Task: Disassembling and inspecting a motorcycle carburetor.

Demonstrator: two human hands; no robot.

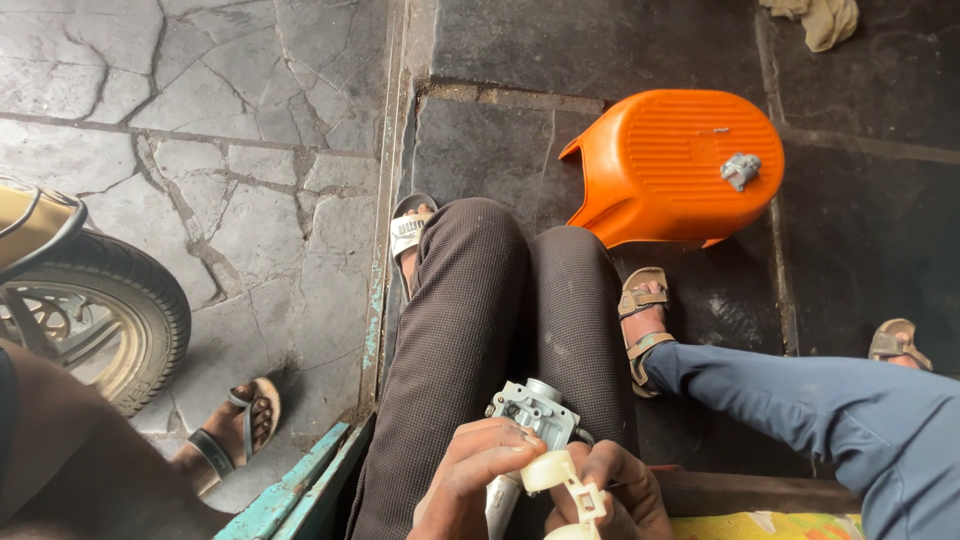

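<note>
- My left hand (470, 480) and right hand (615, 495) sit low over my lap, fingers curled: together they pinch a cream plastic float piece (565, 485) against a grey metal carburetor body (535, 410).
- Beside my knees: a teal bench edge (295, 495) to my left, another person's blue-trousered leg (810, 400) crossing on my right.
- Five sandalled feet show; two are mine.
- Ahead, one overturned orange plastic stool (670, 165) carries one small metal part (740, 170).
- One scooter wheel (95, 315) stands far left on cracked stone floor (240, 130); open paving lies beyond.
</note>
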